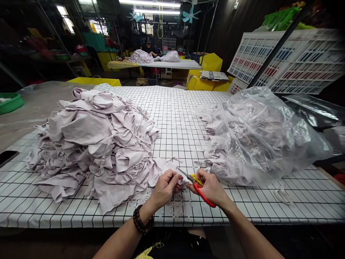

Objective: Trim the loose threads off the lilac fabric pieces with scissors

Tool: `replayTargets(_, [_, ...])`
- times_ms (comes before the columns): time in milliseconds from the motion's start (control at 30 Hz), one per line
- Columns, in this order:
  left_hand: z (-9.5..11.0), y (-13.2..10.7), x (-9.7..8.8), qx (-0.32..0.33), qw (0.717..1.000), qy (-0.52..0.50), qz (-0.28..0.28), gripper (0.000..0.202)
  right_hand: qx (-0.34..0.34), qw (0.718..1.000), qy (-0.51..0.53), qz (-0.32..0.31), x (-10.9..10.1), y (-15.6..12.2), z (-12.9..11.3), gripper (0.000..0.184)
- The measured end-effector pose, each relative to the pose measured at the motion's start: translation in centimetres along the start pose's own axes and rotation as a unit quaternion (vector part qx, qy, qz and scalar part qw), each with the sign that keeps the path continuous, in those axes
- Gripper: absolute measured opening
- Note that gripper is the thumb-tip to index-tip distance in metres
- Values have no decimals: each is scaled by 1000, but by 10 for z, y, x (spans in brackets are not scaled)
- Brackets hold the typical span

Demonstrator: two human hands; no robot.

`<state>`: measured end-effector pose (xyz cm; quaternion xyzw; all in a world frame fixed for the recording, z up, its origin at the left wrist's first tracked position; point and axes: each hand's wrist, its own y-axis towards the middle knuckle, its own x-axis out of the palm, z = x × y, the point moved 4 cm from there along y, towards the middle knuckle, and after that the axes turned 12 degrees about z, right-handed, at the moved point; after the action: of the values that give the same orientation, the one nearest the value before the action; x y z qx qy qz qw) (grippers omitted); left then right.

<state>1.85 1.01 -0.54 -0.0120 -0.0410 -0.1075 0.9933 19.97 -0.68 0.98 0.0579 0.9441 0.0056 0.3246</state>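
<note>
My left hand (167,185) is closed, pinching a pale pink fabric piece (159,168) that lies against the right side of a large heap. In my right hand (208,187) is a pair of scissors (205,196) with one red and one yellow handle. The blades point up and left, close to the fingers of my left hand. Left of my hands rises the heap of pale pink fabric pieces (94,133). Small fabric scraps (178,208) lie scattered beneath my hands. Whether the blades touch the fabric is hard to make out.
A clear plastic bag (258,136) with more pink fabric sits at right on the checked tablecloth (174,118). A dark phone-like object (8,157) and a green basket (10,103) are at left. Behind, a person (147,46) sits at another table (172,64).
</note>
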Motion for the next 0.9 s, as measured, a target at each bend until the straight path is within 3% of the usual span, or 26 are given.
replayTargets(67, [1,2,0,15,1000,3,12,27,103,977,177,-56,7,1,8,39])
replayTargets(133, [2,2,3,52,998,33,22,26,192,924,313,-102,16,-1,11,39])
replayTargets(200, [3,-2,10,96,992,79,18,25,238,889,370,-124,27,-2,11,38])
replayTargets(267, [5,-13,21,135,984,115,-13,24,248,881,387,-117,37,-1,10,33])
replayTargets(367, [12,-36,32,182,966,163,-86,22,237,884,397,-70,43,4,14,28])
replayTargets(433, [20,-46,27,191,953,208,-113,24,228,893,386,-31,40,8,20,30])
replayTargets(533, [29,-38,-6,150,946,279,-71,26,196,922,334,-9,30,9,26,31])
replayTargets(633, [30,-4,-43,131,926,354,0,29,178,938,295,-41,28,1,28,30])
replayTargets(700, [20,21,-49,149,903,399,-62,33,182,941,280,-49,29,-5,29,29])
replayTargets(800, [-3,44,-38,155,849,441,-246,34,177,950,252,-48,29,-12,29,28])
replayTargets(833, [-9,48,-35,151,833,451,-282,31,169,953,246,-52,28,-13,29,26])
replayTargets(900, [-12,55,-30,149,819,466,-302,22,143,960,233,-59,19,-12,27,24])
